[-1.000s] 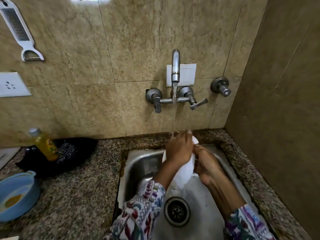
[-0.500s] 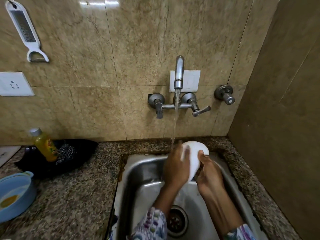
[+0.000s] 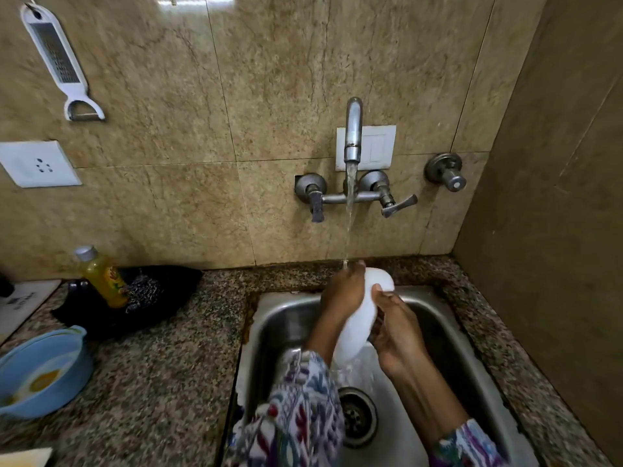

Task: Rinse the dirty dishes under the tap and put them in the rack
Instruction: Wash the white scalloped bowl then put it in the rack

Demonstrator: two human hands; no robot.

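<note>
The person is standing at a steel sink [image 3: 276, 318] set in a speckled granite counter [image 3: 161, 365], holding a white dish [image 3: 357, 318] on edge over the basin. The tap [image 3: 353, 136] on the tiled wall is running, and the stream is landing right at the top of the left hand [image 3: 344, 294], at the dish's upper rim. That hand is lying over the dish's left face with its fingers curled onto it, so it's gripping. The right hand [image 3: 394, 335] is grasping the dish from the other side, thumb hooked over the rim and fingers wrapped behind. Water is spilling off the dish's lower edge toward the drain [image 3: 357, 416] (whether the dish is a plate or a shallow bowl is hard to tell from this angle).

As for containers: a blue bowl [image 3: 67, 375] is sitting on the counter at the far left, with a yellowish smear and some pale residue in the bottom. Behind it a black tray [image 3: 175, 291] is holding a small bottle [image 3: 101, 278] of yellow liquid with a silver cap, leaning a bit, plus a dark scrubber [image 3: 145, 293] just beside it.

On the wall a white grater [image 3: 57, 59] is hanging above a socket [image 3: 37, 163].
</note>
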